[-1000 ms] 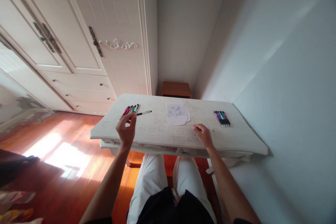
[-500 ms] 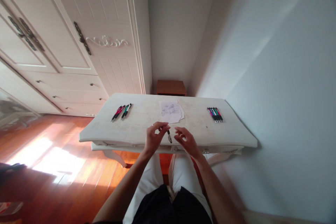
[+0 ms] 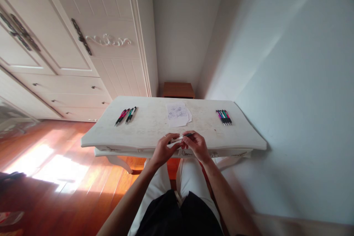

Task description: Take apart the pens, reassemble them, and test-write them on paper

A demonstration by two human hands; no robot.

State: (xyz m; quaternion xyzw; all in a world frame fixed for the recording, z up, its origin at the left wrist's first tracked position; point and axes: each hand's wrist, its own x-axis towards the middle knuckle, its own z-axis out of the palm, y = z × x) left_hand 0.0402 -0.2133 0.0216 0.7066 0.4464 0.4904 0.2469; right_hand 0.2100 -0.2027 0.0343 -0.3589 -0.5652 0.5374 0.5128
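Observation:
A white pen with black ends (image 3: 177,139) is held slightly tilted between my two hands, over the front edge of the white table (image 3: 149,118). My left hand (image 3: 164,150) closes its thumb and fingertips about the pen's left end. Around its right part, my right hand (image 3: 197,146) is pinched, with the black end poking out above the fingers. Just beyond my hands lie scribbled sheets of paper (image 3: 177,115), one partly over another.
Several pens in pink, green and white (image 3: 125,115) lie on the table's left side. A row of several coloured pens (image 3: 224,117) rests at the right. A white wardrobe (image 3: 110,70) stands behind left, and a brown wooden cabinet (image 3: 179,90) behind the table.
The pen has turned from hanging nearly upright under my left hand to lying almost level. My right hand has come in and closed on it.

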